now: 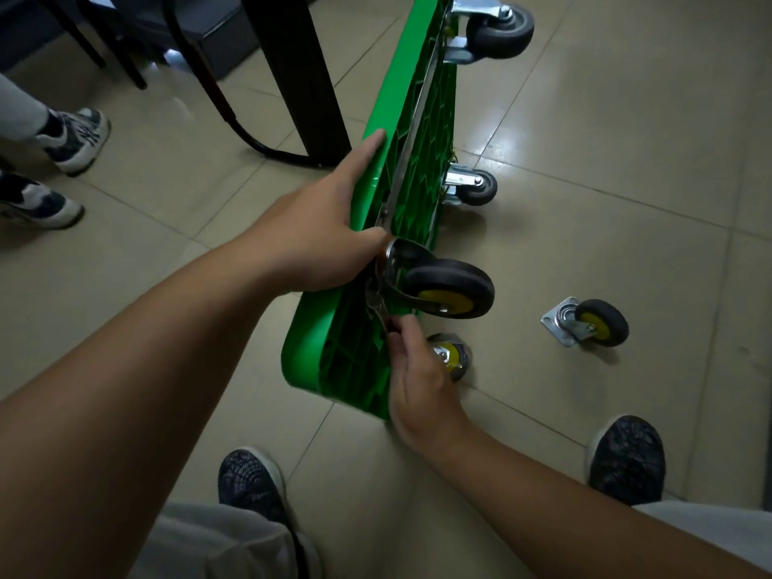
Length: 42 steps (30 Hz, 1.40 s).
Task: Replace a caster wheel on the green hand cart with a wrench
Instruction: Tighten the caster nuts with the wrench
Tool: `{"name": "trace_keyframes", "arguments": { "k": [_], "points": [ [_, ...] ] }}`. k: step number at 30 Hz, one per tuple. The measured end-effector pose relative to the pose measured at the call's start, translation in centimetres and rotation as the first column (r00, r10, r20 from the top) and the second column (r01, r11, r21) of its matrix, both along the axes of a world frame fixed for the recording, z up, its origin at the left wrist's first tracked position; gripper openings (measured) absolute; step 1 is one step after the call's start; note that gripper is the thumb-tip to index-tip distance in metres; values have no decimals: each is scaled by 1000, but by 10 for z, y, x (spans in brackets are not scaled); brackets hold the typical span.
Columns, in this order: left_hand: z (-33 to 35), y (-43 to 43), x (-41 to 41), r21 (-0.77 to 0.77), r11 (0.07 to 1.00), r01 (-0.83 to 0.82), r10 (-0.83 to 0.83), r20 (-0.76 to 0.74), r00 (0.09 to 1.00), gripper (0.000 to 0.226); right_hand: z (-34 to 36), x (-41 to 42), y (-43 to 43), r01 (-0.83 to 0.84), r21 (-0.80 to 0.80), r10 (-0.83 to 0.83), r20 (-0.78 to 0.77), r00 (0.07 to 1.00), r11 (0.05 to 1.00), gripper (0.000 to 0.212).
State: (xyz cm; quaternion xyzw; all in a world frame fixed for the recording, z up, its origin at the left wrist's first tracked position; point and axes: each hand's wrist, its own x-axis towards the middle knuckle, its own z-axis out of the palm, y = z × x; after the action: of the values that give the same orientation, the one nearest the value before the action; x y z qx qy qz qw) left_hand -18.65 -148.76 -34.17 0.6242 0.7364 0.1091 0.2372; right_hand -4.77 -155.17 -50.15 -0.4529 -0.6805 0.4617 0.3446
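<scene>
near edge: two dark patterned shoes (250, 478) on the tiled floor (605, 160), grey-clad legs above them.

right hand (417, 382): fingers curled, tips pinching the lower end of a metal wrench (378, 305). wrench runs up along the cart underside to the mounting plate of the near upper caster; can't tell if its head is seated on a bolt.

green hand cart (305, 344): tipped on its long edge, ribbed underside facing right, running from the shoes toward the top of frame.

left hand (317, 240): on the cart's upper rim, index finger straight along the deck face, thumb across the rim next to the caster plate. no curl visible, bracing.

caster wheel (449, 288): black tyre, yellow hub, sitting at the near upper corner just beyond the wrench. lower near caster (451, 355) is half hidden behind the right hand.

loose caster (585, 323): lying on the floor right of the cart, apart from it.

farther along: two grey casters (474, 188) on the cart's far end.

left side: another person's sneakers (79, 140). black furniture legs (300, 77) behind the cart.
</scene>
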Motion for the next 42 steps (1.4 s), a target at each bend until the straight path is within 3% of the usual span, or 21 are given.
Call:
{"name": "trace_keyframes", "arguments": {
  "k": [4,10,14,16,18,20,22,25,29,35,39,42],
  "points": [
    [-3,1,-3,10,1000,-16,16,-1,1000,93,0,-14,-6,3,-21,-4,-18,1000,1000,27],
    [-4,1,-4,21,1000,-9,9,-12,1000,93,35,-8,-29,-55,-274,32,-90,995,960,23],
    [-4,-1,-4,21,1000,-1,1,-25,1000,92,86,-5,-27,-81,-581,-38,-191,981,810,37],
    [-3,-1,-3,21,1000,-2,3,-18,1000,92,108,11,-23,-181,-635,27,-245,969,751,38],
    [-2,-1,-1,21,1000,-10,10,-3,1000,93,135,20,-15,-272,-712,-9,-364,931,648,36],
    [-1,-2,0,17,1000,-13,13,21,1000,93,143,22,-22,-267,-722,-16,-359,933,639,35],
    [0,-3,0,9,1000,-9,9,43,999,93,136,21,-39,-176,-654,-6,-267,964,736,38],
    [0,-3,-2,12,1000,-7,6,41,999,93,102,29,-46,-10,-310,12,5,1000,951,37],
    [0,-1,-2,22,1000,2,-2,28,1000,93,49,33,-6,13,-36,-6,190,982,999,32],
    [-2,0,-4,25,1000,-6,5,24,1000,93,3,16,21,-69,145,51,125,991,987,43],
    [-2,0,-4,23,1000,-16,15,27,1000,93,-9,1,10,-91,24,91,3,996,996,40],
    [-3,0,-3,23,1000,-15,15,0,1000,92,-9,-6,7,-95,19,96,-24,995,995,39]
  ]
}}
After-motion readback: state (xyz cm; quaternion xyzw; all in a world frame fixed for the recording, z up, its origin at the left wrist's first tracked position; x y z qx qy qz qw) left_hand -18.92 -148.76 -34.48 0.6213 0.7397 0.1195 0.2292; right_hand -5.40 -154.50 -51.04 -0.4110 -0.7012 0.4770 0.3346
